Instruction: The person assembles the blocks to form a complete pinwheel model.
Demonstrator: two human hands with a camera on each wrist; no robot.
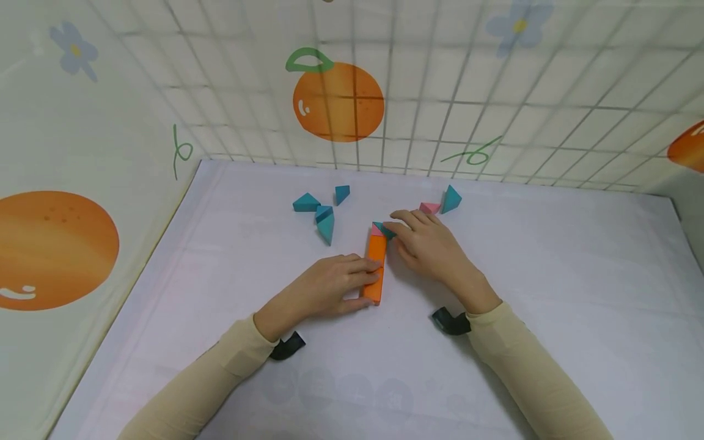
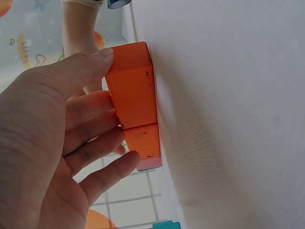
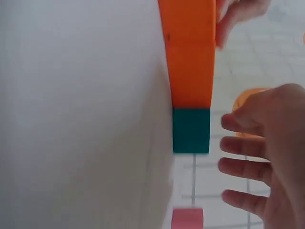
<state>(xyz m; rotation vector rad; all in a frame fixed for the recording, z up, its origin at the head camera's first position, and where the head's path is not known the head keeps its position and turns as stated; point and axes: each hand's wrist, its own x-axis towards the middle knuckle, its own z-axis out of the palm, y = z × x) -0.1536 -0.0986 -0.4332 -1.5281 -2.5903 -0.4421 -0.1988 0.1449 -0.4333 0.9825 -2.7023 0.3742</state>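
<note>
Two orange blocks (image 1: 377, 249) lie end to end in a row on the white table. At their far end sit a small pink triangular block (image 1: 376, 230) and a teal triangular block (image 3: 191, 130), side by side. My left hand (image 1: 335, 282) holds the orange row, thumb at the near end and fingertips along the top and left side; in the left wrist view the thumb (image 2: 102, 57) lies on the near block's edge. Beside the teal block, my right hand (image 1: 426, 244) has its fingers loosely extended, the tips a little apart from the block in the right wrist view.
Several teal blocks (image 1: 326, 228) lie loosely grouped to the far left of the row. Behind my right hand are another pink block (image 1: 430, 208) and a teal block (image 1: 451, 200). A wall with a grid pattern (image 1: 440, 91) rises behind the table.
</note>
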